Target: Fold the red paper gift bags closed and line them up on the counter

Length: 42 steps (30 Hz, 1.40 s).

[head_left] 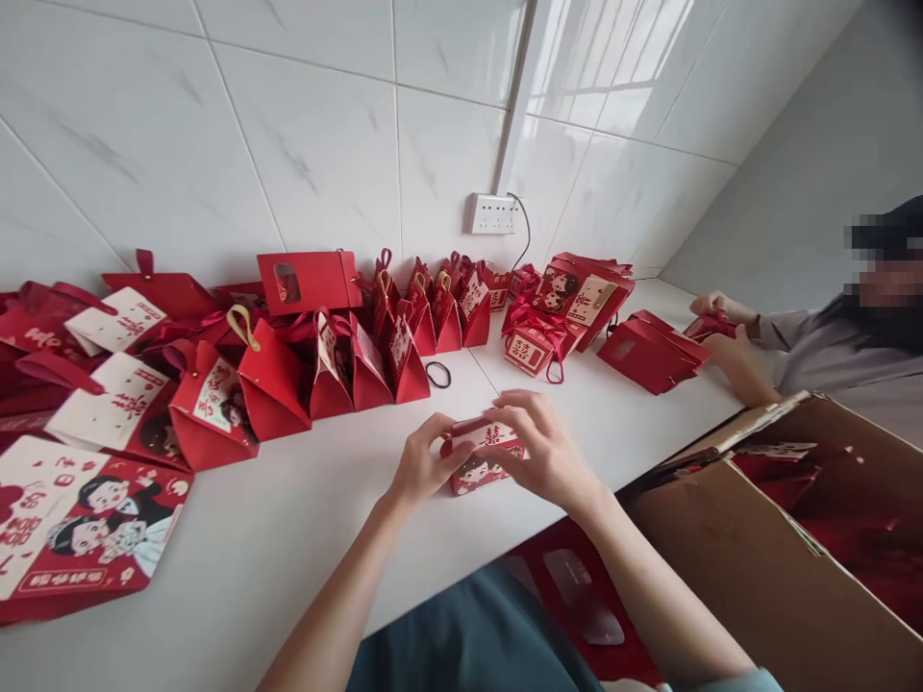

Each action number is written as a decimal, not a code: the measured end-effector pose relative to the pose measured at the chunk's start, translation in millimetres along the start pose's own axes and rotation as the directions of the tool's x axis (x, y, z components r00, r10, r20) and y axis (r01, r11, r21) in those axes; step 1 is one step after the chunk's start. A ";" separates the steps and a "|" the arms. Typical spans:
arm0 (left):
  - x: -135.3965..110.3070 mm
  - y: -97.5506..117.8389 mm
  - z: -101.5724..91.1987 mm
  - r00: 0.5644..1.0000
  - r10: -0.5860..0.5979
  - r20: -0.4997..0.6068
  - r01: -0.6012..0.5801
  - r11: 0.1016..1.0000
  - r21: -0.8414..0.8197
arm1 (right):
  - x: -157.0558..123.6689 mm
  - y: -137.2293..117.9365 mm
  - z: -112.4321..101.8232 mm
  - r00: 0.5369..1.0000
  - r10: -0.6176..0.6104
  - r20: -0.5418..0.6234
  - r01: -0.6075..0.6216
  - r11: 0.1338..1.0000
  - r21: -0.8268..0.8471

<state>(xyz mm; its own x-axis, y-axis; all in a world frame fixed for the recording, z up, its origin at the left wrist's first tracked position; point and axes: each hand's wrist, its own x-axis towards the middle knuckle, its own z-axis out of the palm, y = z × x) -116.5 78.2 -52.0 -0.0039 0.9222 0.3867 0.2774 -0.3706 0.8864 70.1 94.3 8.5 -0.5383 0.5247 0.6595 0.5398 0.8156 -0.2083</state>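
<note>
A small red and white gift box (477,473) printed with cartoon figures and a red Chinese character stands on the white tabletop before me. My left hand (425,463) grips its left side, thumb across the front and fingers at the top edge. My right hand (552,454) is closed around the right side and top, with its fingers bent over the upper edge. Part of the box is hidden behind my fingers. A black elastic loop (438,375) lies a little beyond the box to the left.
Rows of red gift boxes (278,384) line the wall on the left. Ribboned box (530,351) and red bags (653,351) stand at right. A person's hands (732,351) hold something red. An open cardboard carton (721,548) borders the table; a power strip (494,213) is on the wall.
</note>
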 end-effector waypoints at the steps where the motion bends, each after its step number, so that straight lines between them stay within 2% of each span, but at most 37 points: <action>1: -0.2 -0.3 -1.6 1.000 -0.003 0.014 0.003 1.000 -0.005 | 12.3 -6.1 1.8 0.994 -0.079 0.073 0.081 0.997 -0.021; 3: -0.8 -0.3 -3.6 1.000 -0.006 0.029 0.006 1.000 -0.010 | 29.8 -13.6 7.4 0.969 -0.126 0.214 0.131 0.991 -0.010; 4: -1.2 0.1 -4.1 0.999 -0.007 0.033 0.008 1.000 -0.009 | 34.6 -14.9 9.8 0.960 -0.101 0.260 0.098 0.995 0.025; 6: -2.3 1.5 -4.3 0.999 -0.010 0.040 0.011 1.000 -0.006 | 37.6 -13.8 11.8 0.955 0.015 0.296 -0.065 0.985 0.159; 8: -3.0 2.9 -4.0 0.998 -0.012 0.054 0.012 1.000 -0.009 | 35.3 -10.6 10.2 0.948 0.194 0.254 -0.273 0.904 0.328; 10: -3.0 3.6 -3.6 0.998 -0.011 0.068 0.012 1.000 -0.017 | 31.5 -7.4 7.5 0.908 0.377 0.181 -0.416 0.770 0.484; 12: -2.3 3.4 -3.3 0.997 -0.006 0.081 0.008 1.000 -0.024 | 28.0 -4.8 5.8 0.851 0.512 0.114 -0.472 0.653 0.593; 14: -1.7 2.6 -3.2 0.996 -0.001 0.091 0.004 1.000 -0.026 | 25.1 -1.6 4.8 0.812 0.577 0.093 -0.492 0.589 0.641; 16: -1.5 2.1 -3.4 0.995 -0.002 0.098 0.004 1.000 -0.024 | 22.4 3.4 2.8 0.818 0.565 0.105 -0.492 0.594 0.637; 19: -1.9 2.6 -4.1 0.994 -0.010 0.106 0.012 1.000 -0.019 | 18.5 12.9 -2.6 0.870 0.465 0.163 -0.467 0.673 0.574; 21: -2.3 3.8 -4.4 0.993 -0.017 0.114 0.018 1.000 -0.012 | 15.6 17.3 -4.4 0.882 0.417 0.218 -0.467 0.713 0.524; 23: -2.5 5.1 -4.6 0.993 -0.023 0.117 0.023 1.000 -0.001 | 12.0 17.9 -1.5 0.874 0.416 0.252 -0.485 0.702 0.522; 27: -3.0 7.5 -6.8 0.993 -0.025 0.111 0.022 0.999 0.024 | 2.2 10.7 16.8 0.822 0.527 0.215 -0.522 0.545 0.656; 29: -2.8 9.8 -8.7 0.994 -0.010 0.111 0.007 1.000 0.029 | -2.2 6.6 26.2 0.796 0.577 0.183 -0.520 0.498 0.695; 34: 4.9 22.6 -6.9 0.995 0.084 0.051 -0.085 0.996 0.016 | -5.9 -0.8 35.8 0.813 0.566 0.137 -0.481 0.521 0.705; 38: 11.8 29.3 2.3 0.992 0.124 0.029 -0.124 0.992 -0.006 | -6.9 -2.0 31.9 0.837 0.519 0.173 -0.467 0.512 0.721; 40: 11.9 28.7 5.9 0.992 0.128 0.006 -0.128 0.992 -0.019 | -9.3 8.1 25.5 0.846 0.505 0.171 -0.468 0.549 0.693; 42: 10.2 26.8 7.9 0.991 0.132 -0.025 -0.132 0.991 -0.023 | -13.1 30.5 16.1 0.825 0.555 0.110 -0.498 0.620 0.606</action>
<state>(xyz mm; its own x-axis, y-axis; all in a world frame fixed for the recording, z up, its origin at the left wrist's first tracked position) -101.5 78.5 -26.3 0.0086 0.8623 0.5064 0.2529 -0.4918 0.8331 83.3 116.2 -18.1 -0.2159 0.9121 0.3486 0.2105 0.3921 -0.8955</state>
